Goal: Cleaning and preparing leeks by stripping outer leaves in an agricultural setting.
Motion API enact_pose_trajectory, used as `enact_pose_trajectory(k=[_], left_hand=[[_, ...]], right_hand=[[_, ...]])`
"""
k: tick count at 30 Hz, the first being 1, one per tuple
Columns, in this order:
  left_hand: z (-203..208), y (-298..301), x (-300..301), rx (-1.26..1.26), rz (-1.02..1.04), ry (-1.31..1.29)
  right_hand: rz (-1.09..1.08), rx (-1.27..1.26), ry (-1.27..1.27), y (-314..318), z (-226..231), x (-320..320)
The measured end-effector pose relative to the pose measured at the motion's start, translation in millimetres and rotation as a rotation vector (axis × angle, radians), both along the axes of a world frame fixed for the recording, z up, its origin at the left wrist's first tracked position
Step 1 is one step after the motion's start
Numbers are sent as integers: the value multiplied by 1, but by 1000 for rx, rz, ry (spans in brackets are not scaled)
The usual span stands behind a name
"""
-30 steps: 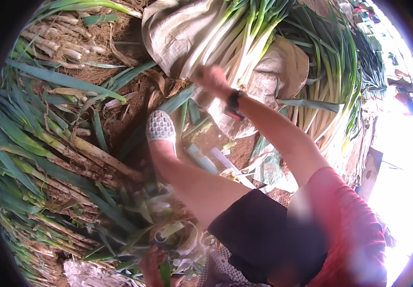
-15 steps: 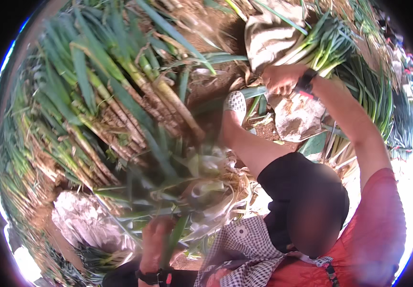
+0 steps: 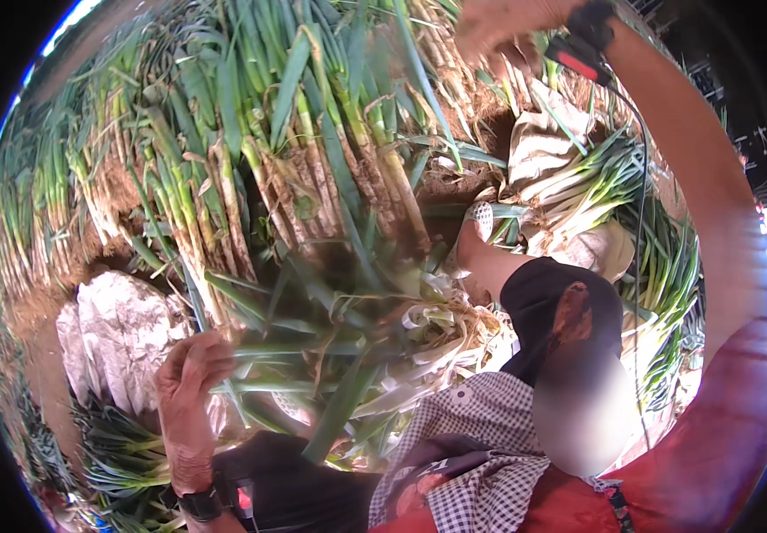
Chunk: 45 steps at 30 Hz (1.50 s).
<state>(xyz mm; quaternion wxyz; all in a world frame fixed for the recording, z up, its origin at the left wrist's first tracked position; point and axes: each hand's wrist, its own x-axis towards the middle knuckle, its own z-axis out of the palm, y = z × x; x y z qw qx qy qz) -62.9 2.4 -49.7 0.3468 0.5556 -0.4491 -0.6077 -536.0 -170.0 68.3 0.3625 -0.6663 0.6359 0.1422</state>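
My left hand (image 3: 192,377) is raised at the lower left, its fingers curled beside the pale stems of long green onions (image 3: 195,244); whatever they grip is hidden. Up at the top edge, my right hand (image 3: 512,31) reaches over the far green onions, blurred and partly cut off. Loose onion leaves (image 3: 343,409) lie across my lap and between my legs. A heap of peeled, pale onion skins (image 3: 459,329) sits by my bent knee.
Rows of soil-covered green onions (image 3: 312,169) fill the left and far side. A whitish sack (image 3: 121,333) lies at left. Another pale sack (image 3: 543,142) has cleaner onions (image 3: 592,191) laid over it, with more bundles (image 3: 667,293) at right.
My right hand has left the sack with the cleaner onions and moved up to the far onions. My left hand has risen and shifted left. The view has turned.
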Motion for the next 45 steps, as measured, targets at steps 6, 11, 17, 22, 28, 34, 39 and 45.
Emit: enact_pose_trajectory(k=[6,11,17,22,28,34,39,45], left_hand=[[32,14,13,-121,-281,-108],[23,21,42,-104,-416,-276],[22,10,61,42,-514,-408],[12,-19,20,-52,-588,-324],[10,-38,-4,-10,-700,-569],[21,-35,-16,-179,-733,-596],[18,-27,-26,-103,-745,-659],[-4,0,-12,-446,-615,-552]], right_hand=[[59,-371,-491,-95,-61,140],[-90,-72,-168,-83,-174,137],[-132,-651,52,-17,-368,72],[-303,-511,352,64,-493,-26],[-747,-412,110,78,-464,41],[-954,-341,-990,101,-334,153],[-1380,-15,-1275,179,-378,200],[-1357,113,-1417,217,-272,252]])
